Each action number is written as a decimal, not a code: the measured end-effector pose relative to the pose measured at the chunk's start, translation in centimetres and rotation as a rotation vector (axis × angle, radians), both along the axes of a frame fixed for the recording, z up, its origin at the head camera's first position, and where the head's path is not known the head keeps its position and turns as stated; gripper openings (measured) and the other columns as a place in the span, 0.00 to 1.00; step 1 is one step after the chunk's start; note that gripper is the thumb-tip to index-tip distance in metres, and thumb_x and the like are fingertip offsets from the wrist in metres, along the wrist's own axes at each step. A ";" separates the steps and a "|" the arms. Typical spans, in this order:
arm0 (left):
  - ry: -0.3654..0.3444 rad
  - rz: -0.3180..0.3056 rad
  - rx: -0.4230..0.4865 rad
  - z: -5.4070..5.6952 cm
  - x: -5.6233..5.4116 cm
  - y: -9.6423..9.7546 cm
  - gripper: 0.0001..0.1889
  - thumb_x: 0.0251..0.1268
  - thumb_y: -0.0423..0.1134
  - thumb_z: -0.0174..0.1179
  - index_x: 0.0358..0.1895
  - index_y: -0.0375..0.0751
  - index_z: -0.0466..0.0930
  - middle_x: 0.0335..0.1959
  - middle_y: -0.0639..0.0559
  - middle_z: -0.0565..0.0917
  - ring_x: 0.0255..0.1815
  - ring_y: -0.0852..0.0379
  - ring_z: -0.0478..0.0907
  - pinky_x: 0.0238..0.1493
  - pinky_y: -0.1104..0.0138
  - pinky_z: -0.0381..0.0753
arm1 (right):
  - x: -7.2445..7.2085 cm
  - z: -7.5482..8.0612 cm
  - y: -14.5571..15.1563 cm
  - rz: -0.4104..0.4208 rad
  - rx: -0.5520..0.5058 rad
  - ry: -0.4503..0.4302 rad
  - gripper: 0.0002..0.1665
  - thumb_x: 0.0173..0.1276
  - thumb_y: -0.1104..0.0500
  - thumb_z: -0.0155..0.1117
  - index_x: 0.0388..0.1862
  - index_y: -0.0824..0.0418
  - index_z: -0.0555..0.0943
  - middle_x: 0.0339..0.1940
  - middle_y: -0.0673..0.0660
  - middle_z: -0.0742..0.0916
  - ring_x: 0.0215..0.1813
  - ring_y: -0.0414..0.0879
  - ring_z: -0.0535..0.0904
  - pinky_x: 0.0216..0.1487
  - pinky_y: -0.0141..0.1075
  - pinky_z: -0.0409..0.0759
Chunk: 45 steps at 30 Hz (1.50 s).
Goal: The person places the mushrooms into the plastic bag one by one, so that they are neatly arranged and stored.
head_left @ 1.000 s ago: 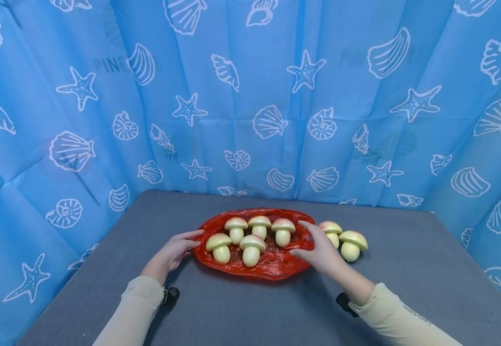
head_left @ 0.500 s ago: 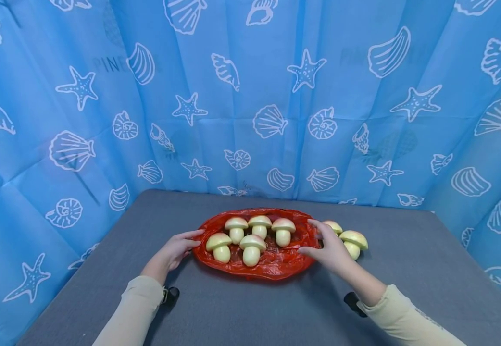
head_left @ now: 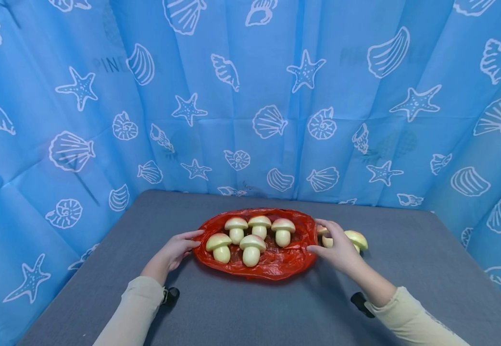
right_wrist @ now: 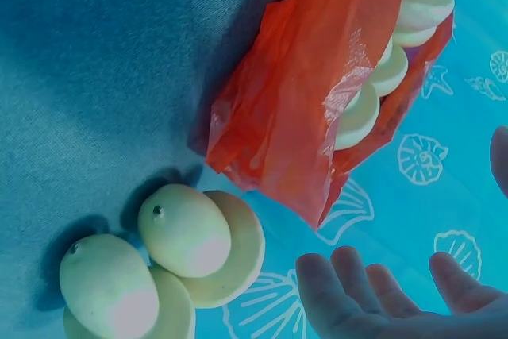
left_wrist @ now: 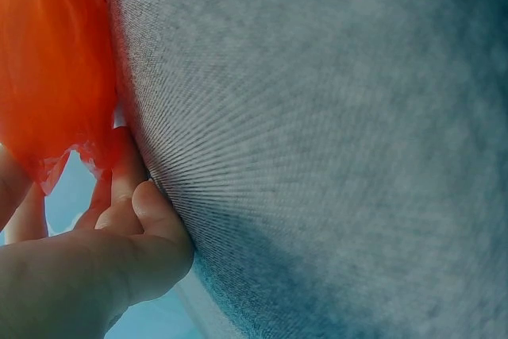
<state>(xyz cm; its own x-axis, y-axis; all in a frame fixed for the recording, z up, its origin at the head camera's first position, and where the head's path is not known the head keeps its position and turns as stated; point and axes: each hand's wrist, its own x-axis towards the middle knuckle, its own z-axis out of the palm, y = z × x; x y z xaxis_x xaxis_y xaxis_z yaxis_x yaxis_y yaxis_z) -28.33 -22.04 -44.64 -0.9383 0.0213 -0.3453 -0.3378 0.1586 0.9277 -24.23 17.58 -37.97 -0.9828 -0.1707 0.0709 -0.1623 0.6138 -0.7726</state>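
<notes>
A red plastic bag lies spread wide on the table, with several pale toy mushrooms in it, their caps tinged pink. At its left end my left hand touches the rim with extended fingers; in the left wrist view those fingers lie behind and under the bag's edge. My right hand is at the bag's right end, thumb and fingers spread and nothing gripped. Two more mushrooms stand right of the bag, partly hidden by that hand. The right wrist view shows both mushrooms side by side.
A grey cloth-covered table carries everything. Behind it and along both sides hangs a blue curtain printed with white shells and starfish. A dark wrist device shows beneath each cream sleeve.
My right hand has moved to the right, from over the bag's right end to its edge, now covering more of the two outside mushrooms. The left hand and bag have stayed put.
</notes>
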 end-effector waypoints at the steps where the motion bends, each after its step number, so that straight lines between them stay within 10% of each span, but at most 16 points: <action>1: -0.001 0.000 0.001 0.0 0.0 0.0 0.25 0.70 0.33 0.54 0.71 0.41 0.67 0.75 0.37 0.58 0.70 0.41 0.59 0.64 0.50 0.61 | 0.0 0.0 0.1 -0.003 0.005 -0.001 0.41 0.63 0.59 0.70 0.70 0.71 0.63 0.69 0.74 0.65 0.63 0.71 0.67 0.51 0.54 0.79; 45: -0.007 0.002 0.015 -0.3 -0.4 -0.1 0.26 0.70 0.33 0.54 0.70 0.41 0.68 0.74 0.38 0.58 0.70 0.42 0.58 0.65 0.52 0.61 | -0.3 -1.3 5.2 -0.040 0.107 0.104 0.43 0.60 0.59 0.72 0.69 0.72 0.63 0.71 0.80 0.57 0.68 0.78 0.51 0.59 0.73 0.55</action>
<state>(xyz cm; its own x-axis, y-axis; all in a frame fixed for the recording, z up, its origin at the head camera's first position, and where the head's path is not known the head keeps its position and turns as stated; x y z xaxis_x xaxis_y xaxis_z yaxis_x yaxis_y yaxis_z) -28.72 -22.11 -44.94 -0.9360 0.0243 -0.3512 -0.3443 0.1442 0.9277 -24.52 22.82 -39.28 -0.9772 -0.1434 0.1563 -0.2118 0.6996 -0.6824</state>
